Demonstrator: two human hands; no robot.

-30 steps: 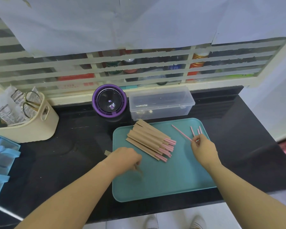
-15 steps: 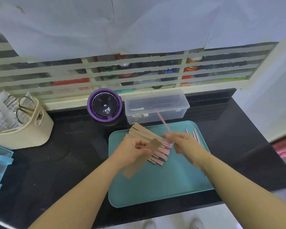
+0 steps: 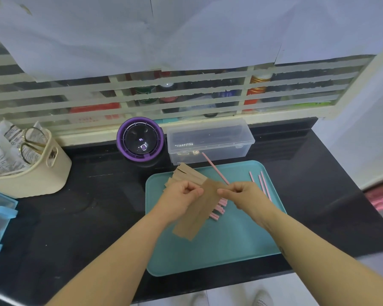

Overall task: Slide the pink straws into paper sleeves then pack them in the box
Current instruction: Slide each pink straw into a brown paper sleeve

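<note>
Now, above the teal plastic tray (image 3: 230,250), the left hand (image 3: 181,196) is pinching a flat brown paper sleeve (image 3: 195,219) in curled fingers while the right hand (image 3: 243,195) is pinching a thin pink straw (image 3: 215,168) at its top edge.

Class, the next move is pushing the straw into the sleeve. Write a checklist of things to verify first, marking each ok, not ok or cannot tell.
1. Left hand pinches the paper sleeve: ok.
2. Right hand grips the pink straw: ok.
3. Straw tip inside the sleeve mouth: cannot tell, fingers hide it.
4. Clear box open for packing: not ok, lid looks shut.
5. Loose straws lie on the tray: ok.
</note>
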